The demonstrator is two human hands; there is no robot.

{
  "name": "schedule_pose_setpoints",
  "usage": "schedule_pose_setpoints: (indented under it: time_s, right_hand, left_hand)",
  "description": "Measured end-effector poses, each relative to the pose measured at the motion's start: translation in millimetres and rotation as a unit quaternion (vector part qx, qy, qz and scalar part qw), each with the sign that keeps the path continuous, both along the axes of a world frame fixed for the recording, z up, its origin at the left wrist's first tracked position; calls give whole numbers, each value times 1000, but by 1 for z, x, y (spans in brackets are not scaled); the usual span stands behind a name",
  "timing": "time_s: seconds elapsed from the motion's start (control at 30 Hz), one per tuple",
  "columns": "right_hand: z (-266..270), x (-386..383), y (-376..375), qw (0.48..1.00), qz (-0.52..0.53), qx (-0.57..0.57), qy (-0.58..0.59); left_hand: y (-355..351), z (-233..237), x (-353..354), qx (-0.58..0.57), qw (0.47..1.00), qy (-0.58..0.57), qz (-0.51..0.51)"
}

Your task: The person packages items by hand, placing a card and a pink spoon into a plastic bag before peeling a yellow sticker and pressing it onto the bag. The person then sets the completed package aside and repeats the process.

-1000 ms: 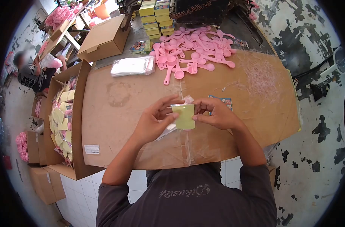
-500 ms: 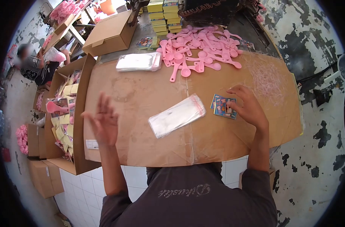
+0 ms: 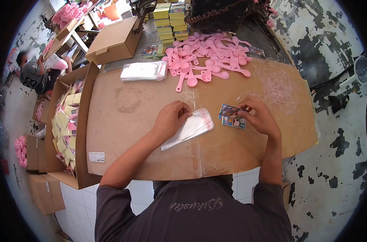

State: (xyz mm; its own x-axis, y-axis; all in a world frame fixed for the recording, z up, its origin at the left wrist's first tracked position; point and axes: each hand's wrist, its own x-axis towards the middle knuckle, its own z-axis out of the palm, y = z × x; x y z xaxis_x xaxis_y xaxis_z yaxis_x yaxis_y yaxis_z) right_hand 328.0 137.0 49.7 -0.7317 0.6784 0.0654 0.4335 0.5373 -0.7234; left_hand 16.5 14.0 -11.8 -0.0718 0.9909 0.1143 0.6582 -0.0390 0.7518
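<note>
My left hand (image 3: 170,119) reaches over a small stack of clear plastic bags (image 3: 191,128), its thumb and fingertips pinched at the upper edge of the bags. Part of the stack is hidden under this hand. To the right, my right hand (image 3: 264,117) pinches a printed card (image 3: 230,111) between thumb and fingers, tilted up from the blue cards (image 3: 234,122) beneath it. Both hands are above the cardboard-covered table (image 3: 151,165).
Pink plastic scoops (image 3: 209,54) lie heaped at the back, beside another bag stack (image 3: 143,71) and piled cards (image 3: 164,26). An open carton (image 3: 83,133) of packed bags stands left. Plastic shreds (image 3: 282,86) lie right. Another person (image 3: 32,72) sits at far left.
My left hand has come from the open carton's side to the plastic bags and closed its fingers. My right hand has taken a card and lifted its edge. A pink scoop atop the carton has shifted.
</note>
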Motion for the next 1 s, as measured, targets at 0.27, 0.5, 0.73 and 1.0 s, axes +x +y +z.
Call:
schedule_pose_setpoints:
  time_s: [0.27, 0.5, 0.73, 1.0]
  right_hand:
    - [-28, -62, -35, 985, 169, -4, 41]
    - [-15, -65, -25, 997, 62, -25, 23]
    - [2, -81, -17, 973, -8, -107, 205]
    - [3, -88, -18, 984, 128, 25, 118]
  left_hand:
    - [-8, 4, -5, 11, 997, -71, 31]
    - [-19, 26, -22, -30, 884, -466, 7]
    - [-25, 25, -7, -39, 902, -429, 18]
    - [-27, 20, 2, -49, 911, -409, -20]
